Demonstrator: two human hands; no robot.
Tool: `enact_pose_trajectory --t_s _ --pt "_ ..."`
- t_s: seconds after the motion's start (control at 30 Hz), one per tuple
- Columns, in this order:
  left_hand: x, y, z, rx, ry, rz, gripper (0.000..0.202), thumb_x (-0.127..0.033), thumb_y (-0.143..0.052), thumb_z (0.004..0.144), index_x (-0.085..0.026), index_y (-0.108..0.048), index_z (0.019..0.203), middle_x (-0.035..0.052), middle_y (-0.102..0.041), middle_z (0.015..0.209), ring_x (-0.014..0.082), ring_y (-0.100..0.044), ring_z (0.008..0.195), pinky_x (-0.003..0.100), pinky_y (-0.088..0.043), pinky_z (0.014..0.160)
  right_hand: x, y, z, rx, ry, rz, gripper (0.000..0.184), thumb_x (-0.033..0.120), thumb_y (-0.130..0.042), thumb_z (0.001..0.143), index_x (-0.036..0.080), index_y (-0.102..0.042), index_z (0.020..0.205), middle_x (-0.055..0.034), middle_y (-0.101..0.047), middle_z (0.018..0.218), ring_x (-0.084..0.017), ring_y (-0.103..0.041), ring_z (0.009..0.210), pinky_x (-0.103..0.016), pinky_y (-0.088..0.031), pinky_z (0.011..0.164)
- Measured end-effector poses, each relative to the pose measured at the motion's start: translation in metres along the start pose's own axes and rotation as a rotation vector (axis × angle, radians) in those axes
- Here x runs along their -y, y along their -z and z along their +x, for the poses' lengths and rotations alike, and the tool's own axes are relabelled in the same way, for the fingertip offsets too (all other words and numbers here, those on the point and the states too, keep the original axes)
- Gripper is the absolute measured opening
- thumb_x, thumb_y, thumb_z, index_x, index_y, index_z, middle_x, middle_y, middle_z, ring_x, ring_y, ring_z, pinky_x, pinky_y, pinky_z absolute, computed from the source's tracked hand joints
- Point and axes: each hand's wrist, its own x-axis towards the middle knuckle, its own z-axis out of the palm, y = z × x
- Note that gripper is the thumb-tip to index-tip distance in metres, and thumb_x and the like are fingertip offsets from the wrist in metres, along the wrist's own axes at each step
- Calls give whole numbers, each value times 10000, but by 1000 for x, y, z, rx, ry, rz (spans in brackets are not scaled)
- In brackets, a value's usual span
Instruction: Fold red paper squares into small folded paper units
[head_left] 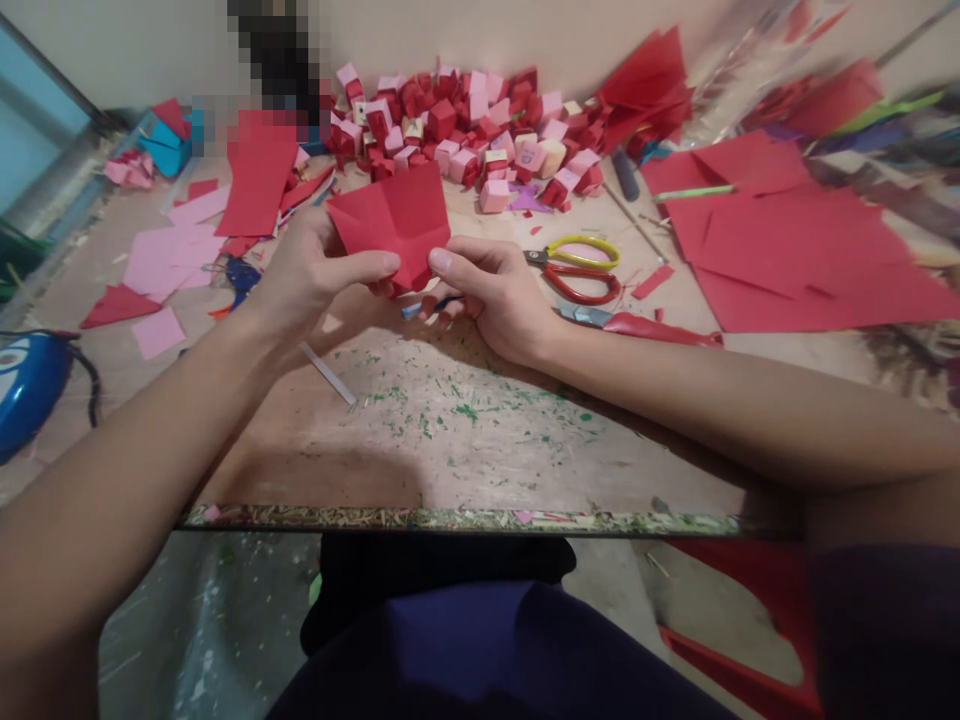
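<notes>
A creased square of red paper [405,215] is held up over the table between both hands. My left hand [315,255] pinches its left side, thumb lying across the front and fingers behind. At the lower right edge, my right hand [487,285] grips the same sheet between thumb and fingers. Below that thumb, something thin and dark blue with a pale blue end [420,308] sticks out among the right fingers; its kind cannot be made out. The sheet's crossing fold lines show, and its lower edge is partly covered by the thumbs.
Scissors with yellow and red handles [581,265] and red-handled pruning shears [637,325] lie right of the right hand. Folded paper cubes [457,130] pile up at the back. Red sheets [795,250] lie right, pink paper [169,260] left. Green scraps [465,408] litter the front.
</notes>
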Motion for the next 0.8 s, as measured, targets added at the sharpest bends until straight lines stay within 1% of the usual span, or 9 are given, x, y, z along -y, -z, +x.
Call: enact_pose_trajectory --t_s 0.07,0.13,0.27,0.4,0.53,0.7,0.8 --pt "1 3 -1 7 -10 85 268 -404 -958 685 -261 -732 690 30 -719 725 251 -638 777 437 -577 748 0 0 0 -14 -11 -9 454 634 -932 784 220 -802 917 -25 -784 800 -137 -699 655 -213 -520 510" --pt "2 5 -1 -8 2 148 258 -367 -960 694 -256 -731 735 34 -722 751 280 -674 844 444 -584 778 0 0 0 -22 -20 -8 457 639 -934 779 219 -795 895 -19 -768 763 -133 -690 633 -212 -510 498" --pt "-1 2 -4 -35 18 172 257 -280 -959 702 -235 -741 830 51 -726 801 325 -713 964 445 -581 831 -1 -1 -1 -31 -12 19 439 603 -961 764 213 -791 871 -27 -768 768 -140 -701 648 -219 -519 507" --pt "-6 -3 -6 -43 16 182 236 -253 -946 689 -223 -740 800 48 -721 785 333 -715 947 437 -574 813 0 -3 -1 -59 -28 33 442 605 -965 756 214 -771 825 -28 -751 742 -154 -693 654 -245 -566 545" --pt "-10 -6 -8 -16 27 205 233 -249 -943 672 -235 -734 773 27 -733 777 338 -723 978 423 -586 808 0 -5 -1 -77 -20 50 432 585 -962 774 214 -741 777 -22 -726 733 -154 -685 663 -264 -589 580" --pt "-10 -6 -8 18 7 243 193 -285 -927 734 -235 -741 749 13 -732 756 300 -732 903 405 -591 766 -2 -6 -1 -102 12 47 409 539 -958 799 212 -717 752 -7 -697 713 -159 -677 686 -281 -594 597" --pt "-9 -4 -7 1 4 215 200 -293 -943 742 -234 -752 761 2 -731 764 282 -724 901 395 -589 781 -4 -5 0 -129 49 23 410 544 -955 797 214 -719 739 -4 -702 711 -156 -671 680 -274 -583 590"
